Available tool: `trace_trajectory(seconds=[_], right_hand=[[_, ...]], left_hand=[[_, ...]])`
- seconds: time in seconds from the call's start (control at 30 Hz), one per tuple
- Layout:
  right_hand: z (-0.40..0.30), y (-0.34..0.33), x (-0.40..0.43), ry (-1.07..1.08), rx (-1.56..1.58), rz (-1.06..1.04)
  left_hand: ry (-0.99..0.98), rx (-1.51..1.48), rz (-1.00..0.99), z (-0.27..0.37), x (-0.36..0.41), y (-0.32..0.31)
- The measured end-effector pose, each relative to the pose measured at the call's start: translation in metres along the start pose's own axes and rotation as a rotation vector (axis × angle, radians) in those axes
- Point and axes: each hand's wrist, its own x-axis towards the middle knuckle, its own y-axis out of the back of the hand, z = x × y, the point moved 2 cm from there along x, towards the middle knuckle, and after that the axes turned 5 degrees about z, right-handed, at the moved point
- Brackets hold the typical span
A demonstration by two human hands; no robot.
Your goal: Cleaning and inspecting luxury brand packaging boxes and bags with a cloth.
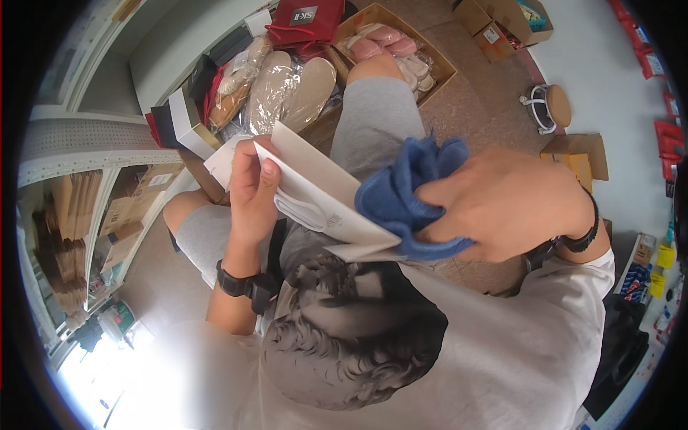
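A white paper gift bag (317,183) with white ribbon handles is tilted over my lap, its top edges parted. My left hand (255,183) grips one edge of the bag, with the thumb on the outer face. In my right hand (500,204) is a bunched blue cloth (408,183). The cloth lies against the bag's right end; its folds cover that part, and I cannot tell whether any of it is inside. Most of the right fingers are hidden behind the hand and cloth.
Beyond my knees stand a box of plastic-wrapped slippers (306,91), a red paper bag (306,21) and a carton of pink and white slippers (387,43). White shelving (102,204) runs along the left. A round stool (553,106) and an open carton (578,153) are at right.
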Motion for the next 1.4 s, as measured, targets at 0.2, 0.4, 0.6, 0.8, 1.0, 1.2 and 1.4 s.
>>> trace_trajectory(seconds=[0.2, 0.4, 0.6, 0.8, 1.0, 1.2, 1.4], right_hand=[[-0.014, -0.01, 0.013, 0.245, -0.009, 0.031], [-0.022, 0.005, 0.009, 0.259, -0.072, 0.165], [-0.03, -0.01, 0.025, 0.215, -0.174, 0.189], [0.002, -0.007, 0.015, 0.225, 0.211, 0.624], [0.0, -0.012, 0.007, 0.069, 0.189, 0.773], [-0.021, -0.015, 0.021, 0.085, -0.081, 0.444], [-0.018, -0.011, 0.014, -0.017, -0.212, 0.151]], left_hand=[[0.025, 0.014, 0.052, 0.009, -0.007, 0.0], [-0.023, 0.087, 0.127, 0.013, -0.011, 0.005], [-0.111, 0.025, 0.202, 0.005, -0.013, -0.003], [-0.214, -0.087, 0.296, -0.009, -0.018, 0.016], [-0.185, 0.026, 0.196, 0.001, -0.01, 0.017], [-0.131, 0.072, 0.124, 0.009, 0.001, 0.015], [0.053, 0.203, 0.181, 0.008, 0.005, 0.011]])
